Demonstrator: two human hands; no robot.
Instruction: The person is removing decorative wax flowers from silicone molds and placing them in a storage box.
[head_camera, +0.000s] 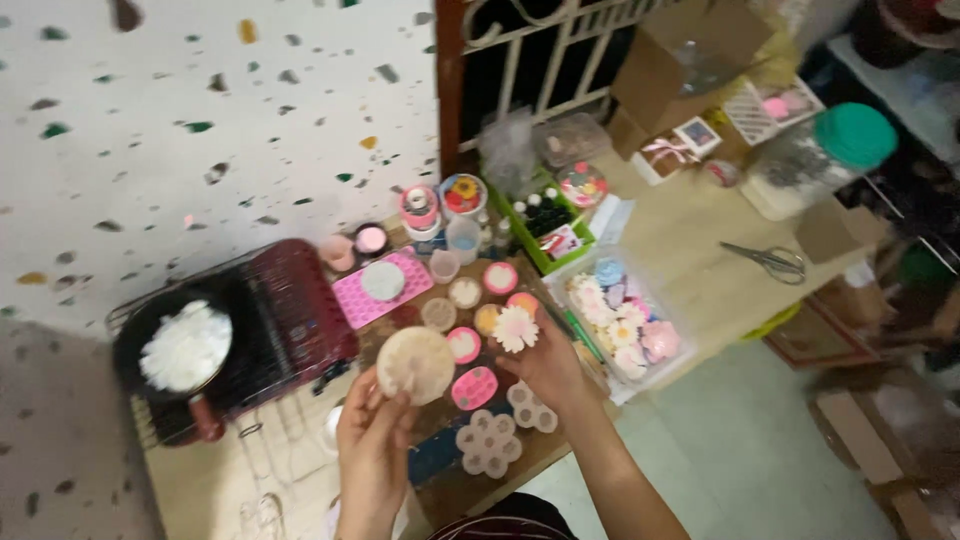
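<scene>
Grip, head view: left hand pinches a round beige mould by its lower edge, raised over the counter. Right hand has its fingers pressed on a white flower-shaped piece, lifted beside the mould, the two just apart. Step looks like demoulding or sorting cast pieces; any next handling needs a gentle hold, petals likely fragile. Containers: clear tray holds pastel flower pieces; black pan holds white flakes, possibly wax, view blurred; green box holds small bottles. Pink moulds lie between.
</scene>
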